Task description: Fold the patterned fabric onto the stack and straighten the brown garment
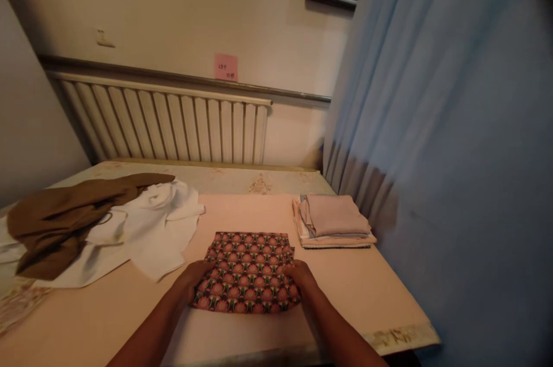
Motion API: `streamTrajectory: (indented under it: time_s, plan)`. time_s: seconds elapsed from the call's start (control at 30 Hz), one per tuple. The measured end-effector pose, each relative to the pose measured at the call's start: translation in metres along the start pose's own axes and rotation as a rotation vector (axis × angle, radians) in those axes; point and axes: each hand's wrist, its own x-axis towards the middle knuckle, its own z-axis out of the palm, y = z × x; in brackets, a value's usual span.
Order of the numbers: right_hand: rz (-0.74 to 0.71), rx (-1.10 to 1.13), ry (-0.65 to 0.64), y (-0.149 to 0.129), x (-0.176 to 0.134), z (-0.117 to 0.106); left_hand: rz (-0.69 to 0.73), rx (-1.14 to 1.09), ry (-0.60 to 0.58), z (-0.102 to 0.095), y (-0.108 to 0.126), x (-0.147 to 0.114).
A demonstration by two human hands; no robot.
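Observation:
A folded patterned cloth (pixel 250 272), dark with rows of pinkish-red flowers, is in front of me over the pink sheet. My left hand (pixel 196 277) grips its left side, thumb on top and the other fingers hidden beneath. On the opposite side my right hand (pixel 301 277) pinches the cloth in the same way. Whether the cloth rests on the sheet or is slightly lifted, I cannot tell. Just beyond my right hand lies a stack of folded clothes (pixel 337 217), with a dusty-pink piece on top.
White garments (pixel 159 229) and a brown garment (pixel 73 217) lie crumpled at the left of the pink-covered surface (pixel 345 286). A radiator (pixel 173 119) runs along the wall behind. A blue curtain (pixel 453 171) hangs down the right side. A pink note (pixel 226 67) is on the wall.

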Motion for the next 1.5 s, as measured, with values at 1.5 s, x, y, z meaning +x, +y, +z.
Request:
streamTrajectory:
  time_s: [1.5]
  plan:
    - [-0.351, -0.968, 0.657, -0.053, 0.162, -0.313, 0.168, -0.114, -0.138, 0.286, 0.149, 0.136]
